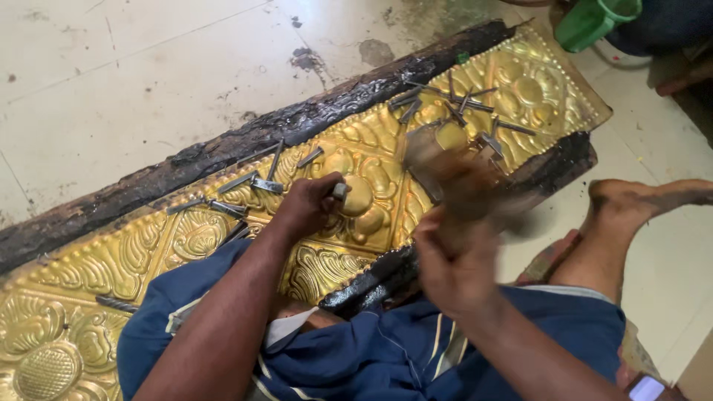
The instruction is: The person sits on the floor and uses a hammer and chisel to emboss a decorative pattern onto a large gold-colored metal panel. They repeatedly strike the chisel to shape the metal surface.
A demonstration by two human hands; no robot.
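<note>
From my feed: left hand [308, 204] is fisted tight around a short metal punch [339, 191], fingers wrapped on its shaft, tip resting on the raised round boss near the middle of the embossed brass sheet [148, 252]. Right hand [453, 263] is clamped on a hammer [445, 167], fingers closed around the handle; head is badly motion-blurred, sitting above and to the right of the punch, not touching it. Can't tell the hammer's exact shape from the blur. The sheet lies flat on a long dark pitch-covered board [245, 141] that runs diagonally across the pale tiled floor [111, 67], and the sheet's floral relief covers most of the board's top. 2 loose groups of steel punches lie on the sheet: 1 cluster [245, 182] just left of the left hand, another cluster [453, 104] toward the far right end. 1 lone twisted rod [115, 303] lies near the lower left. Blue cloth [386, 349] covers the lap; a bare foot [631, 204] rests right of the board. Green plastic container [594, 18] at top right.
</note>
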